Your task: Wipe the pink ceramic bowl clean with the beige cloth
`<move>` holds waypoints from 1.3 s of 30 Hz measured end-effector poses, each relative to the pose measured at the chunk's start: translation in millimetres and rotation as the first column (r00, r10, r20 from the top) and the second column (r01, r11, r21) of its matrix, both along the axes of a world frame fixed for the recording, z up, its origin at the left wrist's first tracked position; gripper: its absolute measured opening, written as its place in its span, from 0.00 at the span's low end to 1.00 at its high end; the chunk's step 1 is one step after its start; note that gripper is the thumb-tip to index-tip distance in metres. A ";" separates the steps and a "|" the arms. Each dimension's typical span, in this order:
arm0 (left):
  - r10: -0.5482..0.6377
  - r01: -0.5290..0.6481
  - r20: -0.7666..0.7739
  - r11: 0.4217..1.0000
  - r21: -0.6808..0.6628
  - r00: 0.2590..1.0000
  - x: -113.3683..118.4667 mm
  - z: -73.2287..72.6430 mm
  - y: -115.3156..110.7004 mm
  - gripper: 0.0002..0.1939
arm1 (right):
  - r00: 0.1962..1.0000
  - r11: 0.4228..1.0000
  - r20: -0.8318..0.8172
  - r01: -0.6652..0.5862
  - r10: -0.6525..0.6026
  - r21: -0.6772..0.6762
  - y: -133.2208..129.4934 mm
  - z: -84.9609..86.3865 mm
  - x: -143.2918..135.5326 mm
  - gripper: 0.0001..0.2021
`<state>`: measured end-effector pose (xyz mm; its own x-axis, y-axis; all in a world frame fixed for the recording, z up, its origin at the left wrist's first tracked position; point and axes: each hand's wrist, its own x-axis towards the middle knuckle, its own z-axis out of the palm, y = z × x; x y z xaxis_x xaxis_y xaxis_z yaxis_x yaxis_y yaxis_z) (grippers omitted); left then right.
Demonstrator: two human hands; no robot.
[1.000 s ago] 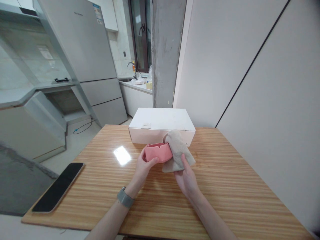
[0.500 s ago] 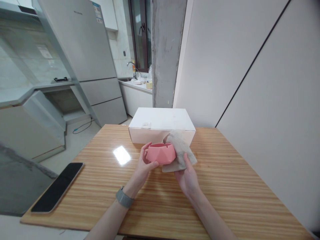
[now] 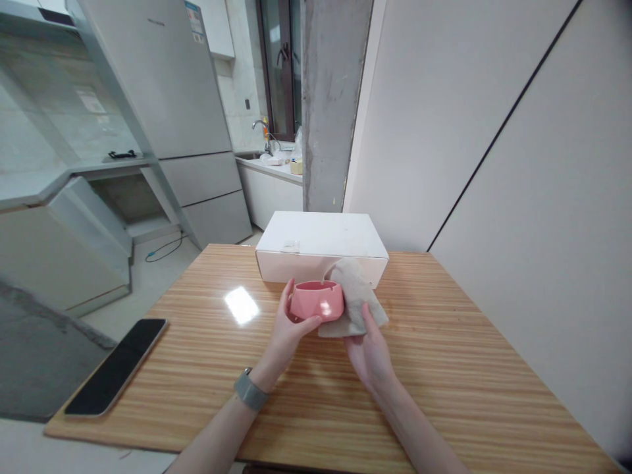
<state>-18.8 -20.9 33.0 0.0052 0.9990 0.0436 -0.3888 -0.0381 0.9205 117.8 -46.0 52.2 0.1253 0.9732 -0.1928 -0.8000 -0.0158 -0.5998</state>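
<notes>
A pink faceted bowl with notches in its rim (image 3: 316, 301) is held above the table by my left hand (image 3: 289, 332), whose thumb lies along the lower front and whose fingers are at its left side. My right hand (image 3: 369, 352) grips a light grey cloth (image 3: 356, 299), thumb on top and the other fingers underneath. The cloth lies against the bowl's right side and hides that edge. A grey band is round my left wrist.
A white closed box (image 3: 323, 237) stands at the back of the striped wooden table (image 3: 444, 368), just behind the cloth. A black tablet or phone (image 3: 118, 365) lies at the left edge. Beyond are a fridge (image 3: 168, 85), a sink counter and a white wall.
My left hand has turned the bowl a little, and a bright reflection now shows on its front. My right hand and the cloth have hardly moved.
</notes>
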 end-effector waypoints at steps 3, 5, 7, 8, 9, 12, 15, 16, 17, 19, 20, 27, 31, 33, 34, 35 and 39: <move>0.040 -0.037 -0.060 0.998 0.051 0.997 1.8 0.6 -1.3 0.55 | 1.000 1.000 -0.014 -0.023 0.023 0.012 -0.8 0.8 -1.2 0.21; 0.065 -0.054 -0.102 0.993 0.109 0.993 3.4 1.2 -3.4 0.55 | 1.000 1.000 -0.013 -0.023 0.024 0.019 -1.2 0.7 -1.8 0.21; 0.072 -0.049 -0.140 0.987 0.156 0.988 4.7 1.5 -5.9 0.56 | 1.000 0.999 -0.001 -0.023 0.023 0.026 -1.3 0.1 -1.9 0.21; 0.062 -0.037 -0.148 0.985 0.171 0.987 4.9 1.4 -6.9 0.56 | 1.000 0.999 0.006 -0.023 0.023 0.024 -1.1 -0.3 -1.5 0.21; 0.039 -0.012 -0.146 0.984 0.178 0.989 4.7 1.1 -7.5 0.57 | 1.000 1.000 0.012 -0.023 0.023 0.020 -0.8 -0.8 -0.8 0.21; -0.088 0.101 -0.081 0.977 0.187 0.993 2.2 -0.8 -6.8 0.55 | 1.000 1.000 0.023 -0.006 0.005 0.024 0.9 -2.0 3.7 0.21; -0.154 0.155 -0.024 0.971 0.182 0.988 -0.7 -2.5 -3.5 0.51 | 1.000 0.999 0.022 -0.003 0.002 0.040 2.3 -1.4 9.2 0.20; -0.150 0.151 -0.016 0.974 0.167 0.989 -1.4 -2.7 -2.4 0.50 | 1.000 0.999 0.022 -0.009 0.008 0.044 2.4 -0.5 10.4 0.21; -0.142 0.142 -0.012 0.979 0.146 0.990 -2.0 -2.7 -1.6 0.51 | 1.000 0.999 0.023 -0.015 0.014 0.046 2.3 0.6 11.0 0.21; -0.122 0.122 -0.002 0.988 0.090 0.993 -3.1 -2.1 -0.8 0.52 | 1.000 0.999 0.024 -0.018 0.017 0.048 1.4 2.6 10.1 0.21; -0.112 0.111 0.003 0.992 0.066 0.994 -3.8 -1.6 -0.8 0.52 | 1.000 0.999 0.024 -0.015 0.014 0.045 0.7 3.1 8.9 0.22; -0.064 0.061 0.046 0.996 0.071 0.997 -5.5 -3.5 -2.1 0.50 | 1.000 0.999 0.025 0.016 -0.015 -0.039 -2.2 -7.5 0.6 0.22; -0.023 0.021 0.024 0.998 0.051 0.999 -2.7 -6.7 -1.2 0.48 | 0.999 1.000 0.045 0.018 -0.018 -0.003 -2.2 -10.6 0.4 0.21; 0.006 -0.006 0.009 0.999 0.036 1.000 -2.6 -6.8 -0.2 0.48 | 0.998 1.000 0.060 0.025 -0.026 0.010 -2.3 -11.3 0.0 0.22; 0.019 -0.019 0.000 0.999 0.031 1.000 -2.9 -6.4 0.3 0.48 | 0.997 1.000 0.071 0.030 -0.030 0.007 -2.4 -11.8 -0.2 0.22; 0.032 -0.032 -0.014 0.999 0.026 0.999 -3.4 -5.7 0.7 0.49 | 0.996 0.999 0.083 0.033 -0.033 0.002 -2.5 -12.5 -0.4 0.23; 0.095 -0.095 -0.104 0.995 0.007 0.990 -4.5 -1.7 1.9 0.53 | 0.992 1.000 0.124 0.026 -0.024 -0.017 -2.0 -14.4 -0.5 0.24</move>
<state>-23.3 -19.1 31.3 -0.0853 0.9951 0.0503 -0.2854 -0.0727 0.9556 117.3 -48.0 37.8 0.1735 0.9658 -0.1927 -0.7200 -0.0091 -0.6939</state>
